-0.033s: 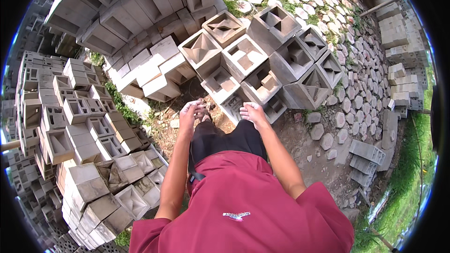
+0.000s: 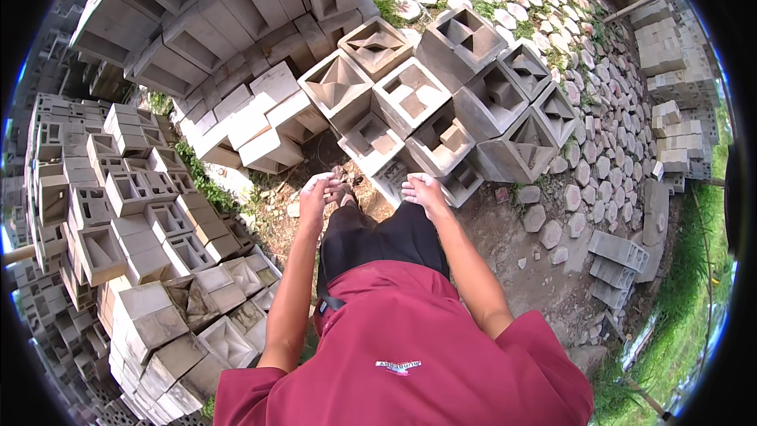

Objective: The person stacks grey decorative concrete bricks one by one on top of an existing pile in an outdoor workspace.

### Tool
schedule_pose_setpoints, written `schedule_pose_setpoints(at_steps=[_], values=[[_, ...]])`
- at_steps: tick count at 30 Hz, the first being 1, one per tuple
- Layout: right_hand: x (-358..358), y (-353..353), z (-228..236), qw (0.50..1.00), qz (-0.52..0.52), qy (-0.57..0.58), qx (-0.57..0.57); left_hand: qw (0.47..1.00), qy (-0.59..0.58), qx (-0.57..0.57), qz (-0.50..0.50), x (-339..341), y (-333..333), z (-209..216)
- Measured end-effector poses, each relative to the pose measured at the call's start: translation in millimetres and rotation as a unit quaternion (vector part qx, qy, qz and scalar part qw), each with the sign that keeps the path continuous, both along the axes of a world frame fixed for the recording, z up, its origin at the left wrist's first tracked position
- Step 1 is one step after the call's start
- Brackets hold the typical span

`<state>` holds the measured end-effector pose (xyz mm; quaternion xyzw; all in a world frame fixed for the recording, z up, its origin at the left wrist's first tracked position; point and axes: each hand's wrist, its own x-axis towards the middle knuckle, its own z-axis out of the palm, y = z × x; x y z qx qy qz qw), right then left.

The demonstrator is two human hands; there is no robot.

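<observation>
My left hand (image 2: pixel 321 191) hovers in front of my body above the dirt, its fingers loosely bent inward with nothing in them. Across from it, my right hand (image 2: pixel 426 193) is held level, fingers a little apart and nothing gripped. Just beyond the right hand stands a cluster of square grey concrete ventilation blocks (image 2: pixel 412 93) with patterned recesses. The lowest pale block (image 2: pixel 389 181) lies between the hands, partly covered by the right one; whether the fingertips touch it, I cannot tell.
Stacked concrete blocks (image 2: pixel 229 20) rise at the far left, and more block piles (image 2: pixel 150 323) crowd the near left. Hexagonal pavers (image 2: pixel 550 237) cover the ground to the right. Several hollow blocks (image 2: pixel 617 256) lie by the grass (image 2: pixel 670 347) at the right edge.
The view has shifted very slightly. Both hands keep nearly the same place and shape, and the blocks have not moved.
</observation>
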<state>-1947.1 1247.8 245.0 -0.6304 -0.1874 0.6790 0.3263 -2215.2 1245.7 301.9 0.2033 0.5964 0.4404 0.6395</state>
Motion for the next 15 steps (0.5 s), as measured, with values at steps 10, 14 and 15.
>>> schedule_pose_setpoints(at_steps=[10, 14, 15], values=[[-60, 40, -198, 0.981, -0.073, -0.131, -0.126, 0.966, 0.01, -0.248, -0.067, -37, 63, -238], [-45, 72, -315, 0.95, -0.002, -0.295, -0.103, 0.955, -0.006, -0.277, -0.104, 2, 110, -340], [-58, 89, -319, 0.959, -0.005, -0.259, -0.112, 0.954, -0.021, -0.268, -0.134, -6, 111, -366]])
